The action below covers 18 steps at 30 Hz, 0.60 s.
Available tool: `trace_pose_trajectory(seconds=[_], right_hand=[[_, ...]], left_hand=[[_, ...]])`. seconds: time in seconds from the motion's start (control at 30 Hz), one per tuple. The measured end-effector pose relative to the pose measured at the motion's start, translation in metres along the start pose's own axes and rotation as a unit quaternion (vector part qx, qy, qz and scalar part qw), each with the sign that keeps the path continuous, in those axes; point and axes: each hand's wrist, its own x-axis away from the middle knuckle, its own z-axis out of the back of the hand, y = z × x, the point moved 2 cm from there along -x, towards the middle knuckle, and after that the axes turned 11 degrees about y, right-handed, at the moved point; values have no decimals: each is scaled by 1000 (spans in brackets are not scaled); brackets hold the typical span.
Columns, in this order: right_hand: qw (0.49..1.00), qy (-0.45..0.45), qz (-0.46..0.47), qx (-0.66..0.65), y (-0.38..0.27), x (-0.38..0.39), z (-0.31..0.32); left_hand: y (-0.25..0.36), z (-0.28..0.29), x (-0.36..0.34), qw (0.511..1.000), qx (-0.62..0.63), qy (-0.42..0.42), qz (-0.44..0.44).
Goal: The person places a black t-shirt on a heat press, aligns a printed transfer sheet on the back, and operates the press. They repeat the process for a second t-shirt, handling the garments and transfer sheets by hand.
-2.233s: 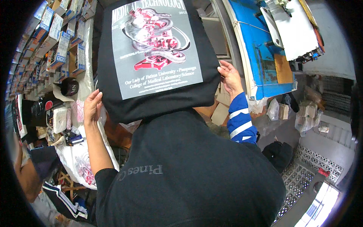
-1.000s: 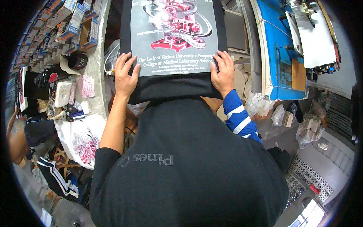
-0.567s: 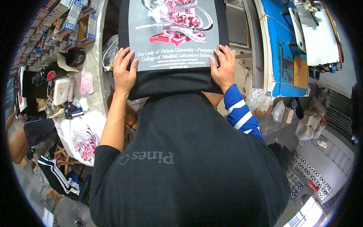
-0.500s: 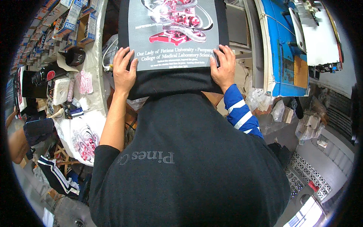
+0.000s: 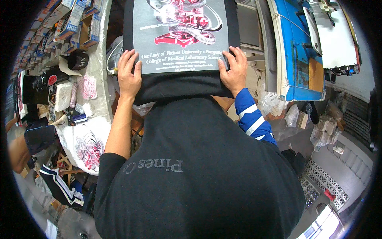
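Straight ahead of me lies a black cloth point(image 5: 181, 85), spread smooth, its near edge drooping toward my body in a soft fold. On top of it is a grey rectangular sheet point(image 5: 145, 42) with a red and white picture of a microscope wrapped in a coil, and white lettering below. My left hand point(image 5: 129, 73) lies at the left border of the cloth, thumb apart, fingers stretched forward beside the sheet's lower corner. At the opposite border my right hand point(image 5: 234, 69) rests the same way, its thumb touching near the sheet's right corner. Neither hand grips anything visible.
To the left, a bench point(image 5: 97, 71) carries many small boxes point(image 5: 69, 24), a black cup-like item point(image 5: 77, 59) and a white cloth point(image 5: 89, 145) with a similar red print. Another person's limb point(image 5: 19, 153) shows at the left rim. A blue-framed board point(image 5: 294, 75) stands to the right.
The cloth and sheet have shifted very slightly left, with both hands moving along. At the left rim, the other person's dark item has turned a little.
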Motion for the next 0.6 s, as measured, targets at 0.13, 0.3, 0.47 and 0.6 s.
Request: trace_pose_trajectory(seconds=[0.13,0.3,0.47,0.6], right_hand=[[1000,1,-1,-1,0,3,0],[994,68,-78,-47,31,-15,1],[657,-124,-660,-342,87,-16,-12],[635,-117,-640,-416,98,-3,-8]], left_hand=[[3,1,1,1000,5,9,-9],[-21,0,-13,999,8,23,27],[-93,-8,-25,698,326,-70,634],[-113,11,-13,717,380,-161,561]])
